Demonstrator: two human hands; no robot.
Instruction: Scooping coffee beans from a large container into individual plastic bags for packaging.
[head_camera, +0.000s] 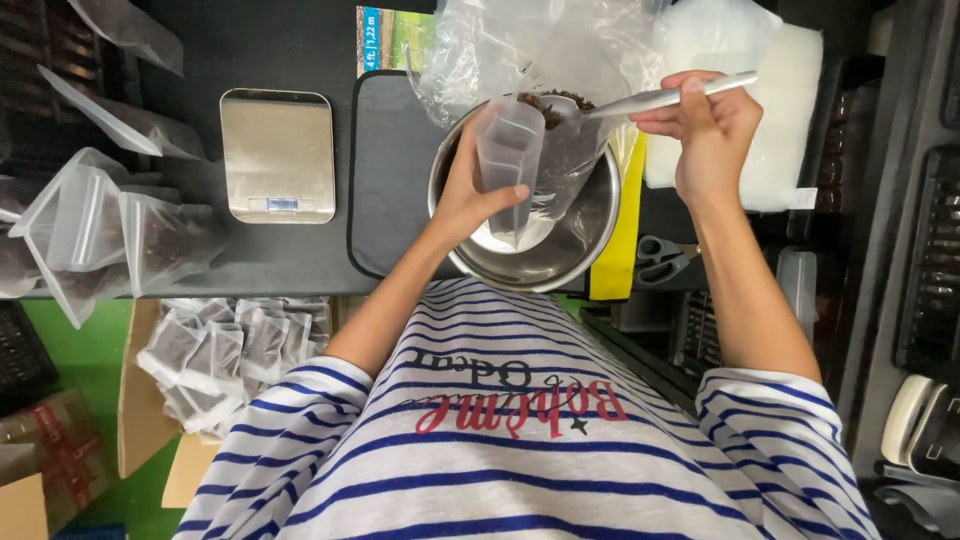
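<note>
Two hands work over our steel bowl (545, 262) at the table's near edge: left hand (470, 195) grips a clear pouch (508, 150), right hand (710, 125) pinches a loaded spoon (640, 100) above it. Scale (278, 152) sits left, scissors (660, 257) right.

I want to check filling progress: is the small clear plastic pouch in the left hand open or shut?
Open: the small clear plastic pouch has its mouth spread wide under the metal spoon.

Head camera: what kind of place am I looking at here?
Likely a small hand-packing bench. A kitchen scale sits by a steel bowl; the left hand holds a clear pouch open while the right hand brings a loaded spoon. Filled pouches fill a carton below.
</note>
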